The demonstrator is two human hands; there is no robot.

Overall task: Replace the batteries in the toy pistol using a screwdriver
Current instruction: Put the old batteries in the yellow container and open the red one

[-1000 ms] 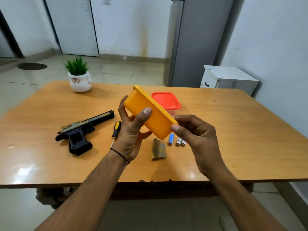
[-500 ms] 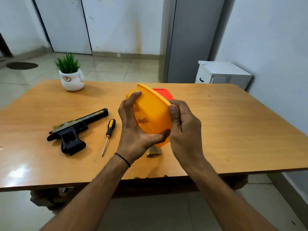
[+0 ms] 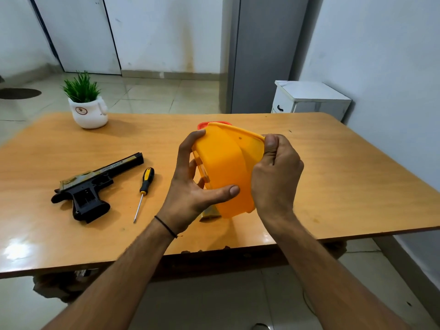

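Both my hands hold an orange plastic box (image 3: pixel 226 167) above the middle of the wooden table (image 3: pixel 345 177). My left hand (image 3: pixel 192 186) grips its left side and bottom, and my right hand (image 3: pixel 273 177) pinches its right rim. The black toy pistol (image 3: pixel 92 186) lies on the table to the left. A screwdriver (image 3: pixel 144 189) with a black and yellow handle lies beside it, tip towards me. A brownish battery cover (image 3: pixel 209 214) peeks out under the box. The batteries are hidden behind the box and hands.
A red lid (image 3: pixel 202 125) shows just behind the orange box. A small potted plant (image 3: pixel 87 108) in a white pot stands at the table's far left. A white cabinet (image 3: pixel 309 98) and a grey fridge (image 3: pixel 262 53) stand beyond the table.
The orange box has been turned from tilted edge-on to more upright. My right hand moved from its lower corner up to its right rim, and the batteries became hidden.
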